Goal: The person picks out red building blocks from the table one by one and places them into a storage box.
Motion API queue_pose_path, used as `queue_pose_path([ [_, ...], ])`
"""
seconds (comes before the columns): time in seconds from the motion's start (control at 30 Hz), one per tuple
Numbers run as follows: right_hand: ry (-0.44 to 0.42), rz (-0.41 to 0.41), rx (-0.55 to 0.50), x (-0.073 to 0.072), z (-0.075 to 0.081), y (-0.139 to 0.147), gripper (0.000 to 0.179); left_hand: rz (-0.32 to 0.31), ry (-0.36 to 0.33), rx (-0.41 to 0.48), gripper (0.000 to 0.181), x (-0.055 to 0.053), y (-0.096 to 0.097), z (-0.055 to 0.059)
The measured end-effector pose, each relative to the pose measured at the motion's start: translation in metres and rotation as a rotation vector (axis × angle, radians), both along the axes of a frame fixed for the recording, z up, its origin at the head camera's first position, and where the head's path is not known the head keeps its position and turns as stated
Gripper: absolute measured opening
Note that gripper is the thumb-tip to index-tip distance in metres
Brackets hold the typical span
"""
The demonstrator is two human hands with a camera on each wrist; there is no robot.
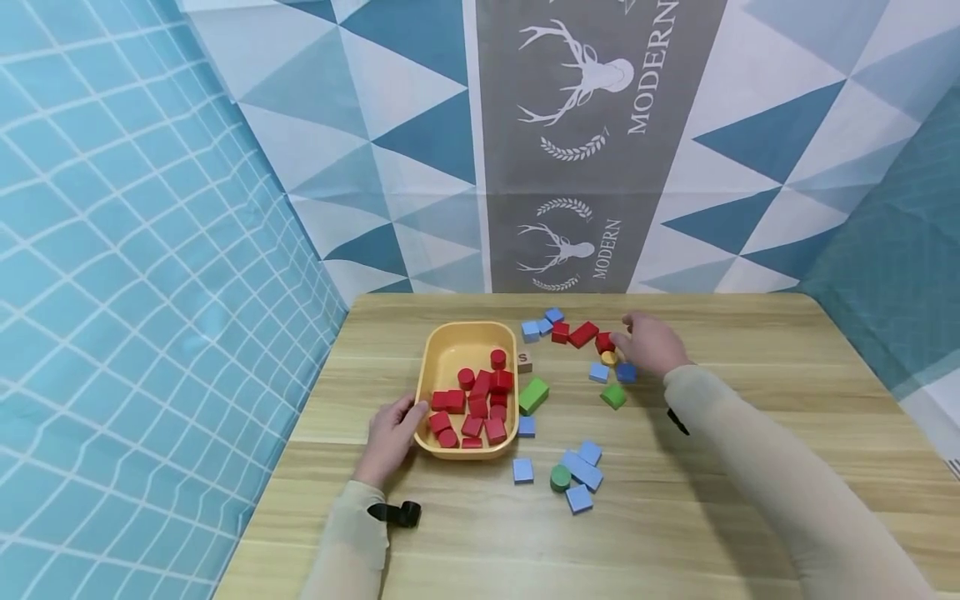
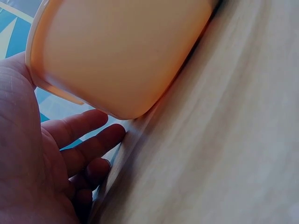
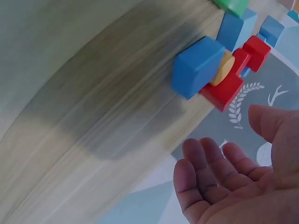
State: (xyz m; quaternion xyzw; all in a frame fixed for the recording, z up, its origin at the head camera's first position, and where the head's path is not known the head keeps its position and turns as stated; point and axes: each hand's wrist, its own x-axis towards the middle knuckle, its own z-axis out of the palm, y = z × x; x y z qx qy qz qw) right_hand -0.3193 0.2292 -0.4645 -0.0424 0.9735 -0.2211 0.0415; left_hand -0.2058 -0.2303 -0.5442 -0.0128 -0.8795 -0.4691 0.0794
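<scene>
My left hand (image 1: 392, 433) holds the yellow plastic basket (image 1: 428, 375) by its near left corner. The thumb lies at the rim, and the other fingers (image 2: 84, 123) reach loosely along the outside. Several red blocks (image 1: 477, 408), both boxy and round, lie in the basket. Over the far right of the table, my right hand (image 1: 654, 343) hovers empty with thumb and fingers apart. Close to its fingertips are a red block (image 1: 604, 342), a small yellow block (image 1: 609, 358) and a dark blue block (image 3: 196, 67).
Two more red blocks (image 1: 582, 334) lie at the back beside light blue blocks (image 1: 531, 331). Green blocks (image 1: 533, 396) and a lettered wooden cube (image 1: 524, 362) sit right of the basket. Nearer the front are several blue blocks (image 1: 582, 471) and a green cylinder (image 1: 560, 477).
</scene>
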Motion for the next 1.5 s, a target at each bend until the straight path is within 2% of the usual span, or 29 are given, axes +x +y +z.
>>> queue_pose_path([
  [0.13,0.005,-0.002,0.012,-0.008,-0.009,-0.006,0.063,-0.001,0.023,-0.004,0.048,-0.001,0.005,0.001],
  [0.23,-0.008,-0.022,0.054,-0.011,-0.018,-0.010,0.064,-0.002,-0.014,-0.003,0.047,-0.001,0.009,0.004],
  [0.33,-0.021,-0.025,0.096,-0.012,-0.026,-0.012,0.058,-0.001,-0.062,0.009,0.046,0.001,0.012,0.006],
  [0.47,0.005,-0.008,0.127,-0.011,-0.029,-0.014,0.048,0.014,-0.089,0.009,0.045,0.002,0.012,0.008],
  [0.57,0.002,-0.014,0.117,-0.010,-0.023,-0.016,0.045,0.024,-0.080,0.008,0.045,0.002,0.010,0.008],
  [0.63,-0.010,-0.034,0.076,-0.009,-0.016,-0.019,0.046,0.029,-0.071,0.006,0.045,0.002,0.008,0.007],
  [0.73,0.037,-0.071,-0.048,-0.008,0.001,-0.034,0.050,0.043,-0.064,-0.004,0.047,0.002,0.005,0.004],
  [0.8,0.100,-0.058,-0.140,-0.005,0.013,-0.052,0.052,0.041,-0.064,-0.018,0.051,0.001,0.003,0.002],
  [0.9,0.174,0.045,-0.253,0.005,0.027,-0.090,0.050,0.035,-0.057,-0.030,0.053,0.000,0.001,-0.001],
  [0.97,0.159,0.161,-0.290,0.016,0.031,-0.118,0.049,0.031,-0.049,-0.026,0.053,0.000,0.000,-0.001],
  [1.07,0.110,0.337,-0.255,0.035,0.023,-0.157,0.048,0.036,-0.031,-0.024,0.051,0.000,0.001,-0.001],
  [1.17,0.091,0.495,-0.124,0.048,0.006,-0.182,0.044,0.033,-0.052,-0.009,0.046,0.001,0.004,0.004],
  [1.27,0.109,0.564,-0.005,0.057,-0.009,-0.196,0.041,0.038,-0.050,-0.002,0.046,0.002,0.007,0.006],
  [1.33,0.144,0.576,0.044,0.060,-0.015,-0.199,0.042,0.039,-0.043,-0.006,0.047,0.003,0.008,0.008],
  [1.43,0.163,0.561,0.047,0.063,-0.017,-0.201,0.043,0.040,-0.026,-0.015,0.050,0.004,0.007,0.009],
  [1.5,0.168,0.552,0.043,0.064,-0.017,-0.201,0.042,0.036,-0.038,-0.007,0.049,0.004,0.006,0.010],
])
